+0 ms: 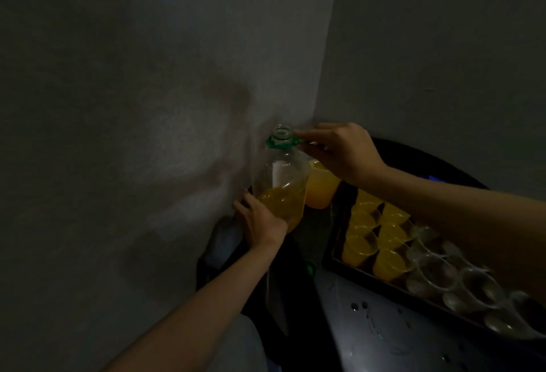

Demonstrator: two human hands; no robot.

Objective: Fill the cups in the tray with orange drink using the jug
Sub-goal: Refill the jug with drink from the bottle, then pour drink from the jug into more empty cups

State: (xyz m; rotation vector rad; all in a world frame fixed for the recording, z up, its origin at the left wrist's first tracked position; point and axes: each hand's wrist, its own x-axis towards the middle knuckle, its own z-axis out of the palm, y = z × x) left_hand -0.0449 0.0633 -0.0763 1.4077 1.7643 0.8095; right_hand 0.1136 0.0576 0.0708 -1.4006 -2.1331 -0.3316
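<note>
the bottle (280,176) is held almost upright, its long axis running from the base, low and near, to the open mouth, up and far. orange drink fills only its lower part. the left hand (260,221) has its grip curled round the base from the left. the right hand (342,150) pinches the green collar (280,142) at the neck from the right. the jug (322,188), holding orange drink, sits just right of and behind the bottle, under the right hand; whether they touch i cannot tell. the mouth would likely have to tip rightward to reach it. the tray (328,262) lies further right on the surface (369,327), with filled cups (363,224) on its left and empty cups (443,268) on its right.
</note>
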